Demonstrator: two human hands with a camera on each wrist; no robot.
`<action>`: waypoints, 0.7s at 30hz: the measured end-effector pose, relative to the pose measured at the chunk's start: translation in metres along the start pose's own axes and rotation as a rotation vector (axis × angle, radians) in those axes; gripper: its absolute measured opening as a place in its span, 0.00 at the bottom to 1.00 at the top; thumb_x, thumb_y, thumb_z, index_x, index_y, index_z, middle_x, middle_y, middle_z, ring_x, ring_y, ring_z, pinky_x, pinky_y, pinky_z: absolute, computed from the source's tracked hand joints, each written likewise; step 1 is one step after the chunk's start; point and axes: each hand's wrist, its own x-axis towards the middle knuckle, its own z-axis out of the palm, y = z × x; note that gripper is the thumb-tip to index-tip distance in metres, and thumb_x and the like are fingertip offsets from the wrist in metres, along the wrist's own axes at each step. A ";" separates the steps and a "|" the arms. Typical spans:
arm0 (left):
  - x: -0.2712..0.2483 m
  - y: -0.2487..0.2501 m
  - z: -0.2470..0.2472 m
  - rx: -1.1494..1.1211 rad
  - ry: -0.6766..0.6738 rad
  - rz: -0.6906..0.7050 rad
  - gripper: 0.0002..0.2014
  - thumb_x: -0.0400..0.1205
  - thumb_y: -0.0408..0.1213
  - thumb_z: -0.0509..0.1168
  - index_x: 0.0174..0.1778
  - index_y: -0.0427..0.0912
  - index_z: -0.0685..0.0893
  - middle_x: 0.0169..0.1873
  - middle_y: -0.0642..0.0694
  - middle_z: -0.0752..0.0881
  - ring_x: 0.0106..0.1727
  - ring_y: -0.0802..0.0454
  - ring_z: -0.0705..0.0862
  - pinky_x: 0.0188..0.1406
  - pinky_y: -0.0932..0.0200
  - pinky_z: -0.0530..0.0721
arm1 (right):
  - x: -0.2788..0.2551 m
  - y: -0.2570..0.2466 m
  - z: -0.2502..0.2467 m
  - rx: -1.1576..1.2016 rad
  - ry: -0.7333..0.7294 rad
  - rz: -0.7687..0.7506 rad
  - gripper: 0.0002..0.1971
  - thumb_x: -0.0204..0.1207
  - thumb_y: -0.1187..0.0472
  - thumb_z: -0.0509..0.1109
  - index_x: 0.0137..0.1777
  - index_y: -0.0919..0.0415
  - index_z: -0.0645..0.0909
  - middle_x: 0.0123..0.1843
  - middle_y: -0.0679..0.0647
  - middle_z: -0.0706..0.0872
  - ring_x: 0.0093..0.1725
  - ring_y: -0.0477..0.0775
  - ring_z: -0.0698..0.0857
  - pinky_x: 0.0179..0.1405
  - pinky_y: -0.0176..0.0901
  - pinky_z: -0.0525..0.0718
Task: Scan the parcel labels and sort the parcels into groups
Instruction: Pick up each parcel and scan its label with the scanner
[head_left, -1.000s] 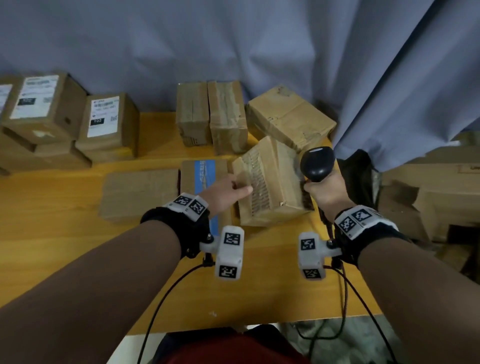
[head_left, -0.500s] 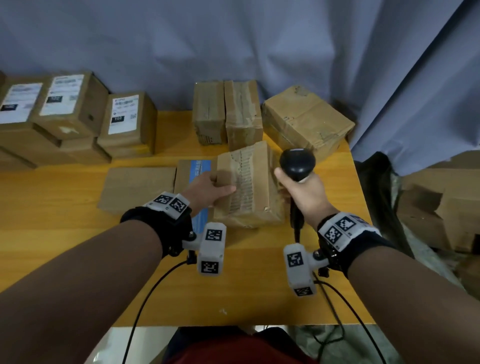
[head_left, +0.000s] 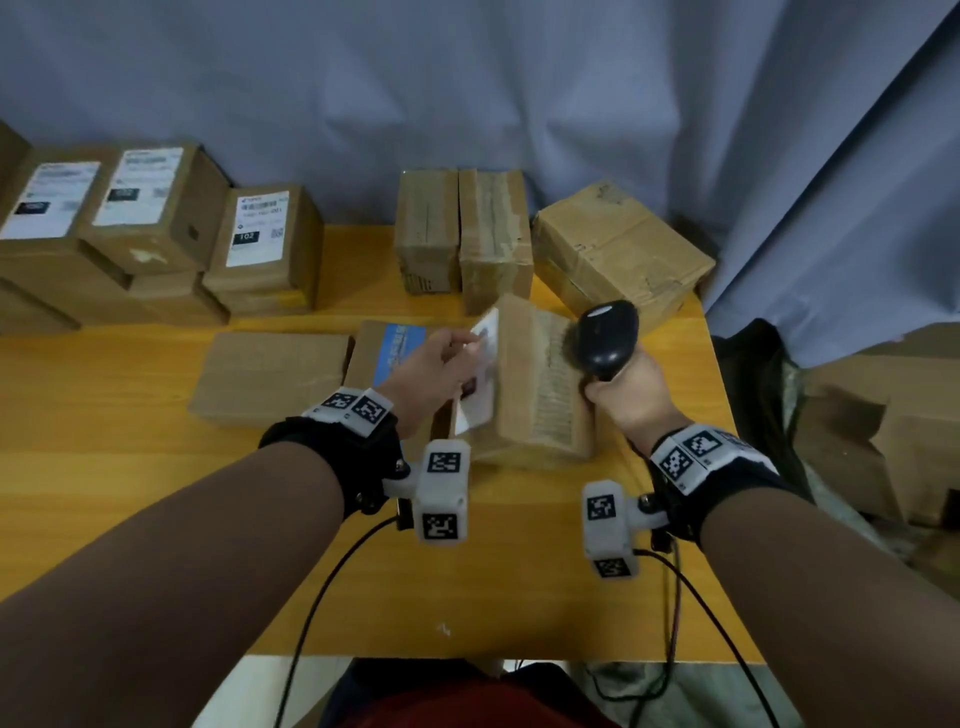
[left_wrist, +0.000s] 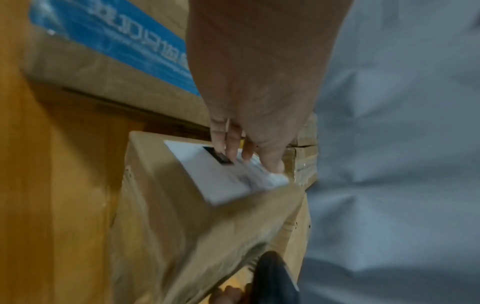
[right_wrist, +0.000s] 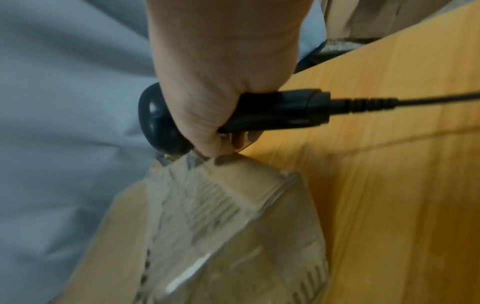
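parcel (head_left: 535, 384) is tipped up on the tabletop (head_left: 104, 467), centre-right, its label (head_left: 480, 379) pressed by straight fingers (left_wrist: 228, 144) of the left hand (head_left: 431, 374), scanner (head_left: 605, 332) gripped tight in the right hand (head_left: 631, 395), touching the parcel

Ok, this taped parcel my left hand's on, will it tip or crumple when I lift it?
Probably stiff: the parcel shows square cardboard edges beside the left hand. It seems to stand on a narrow side, so it may tip if released. Its glossy tape could be slippery.
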 end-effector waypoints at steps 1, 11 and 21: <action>0.001 -0.002 0.003 0.037 0.024 -0.012 0.16 0.86 0.45 0.62 0.69 0.44 0.76 0.57 0.46 0.81 0.54 0.51 0.80 0.47 0.62 0.81 | 0.000 0.005 -0.004 -0.074 0.009 0.011 0.19 0.71 0.74 0.72 0.62 0.67 0.76 0.47 0.58 0.82 0.50 0.59 0.82 0.43 0.43 0.75; -0.002 -0.003 0.021 -0.094 -0.212 -0.209 0.23 0.84 0.47 0.65 0.73 0.43 0.72 0.59 0.44 0.85 0.55 0.46 0.87 0.50 0.51 0.89 | -0.020 0.013 -0.014 0.513 -0.048 0.197 0.14 0.76 0.54 0.76 0.57 0.61 0.86 0.51 0.57 0.92 0.53 0.56 0.90 0.51 0.47 0.87; -0.006 0.008 -0.002 -0.202 -0.096 0.009 0.28 0.77 0.46 0.73 0.72 0.44 0.75 0.61 0.47 0.86 0.58 0.50 0.87 0.52 0.53 0.89 | -0.025 -0.018 -0.008 0.660 -0.116 0.077 0.14 0.70 0.64 0.81 0.56 0.63 0.87 0.52 0.61 0.92 0.55 0.63 0.90 0.60 0.58 0.86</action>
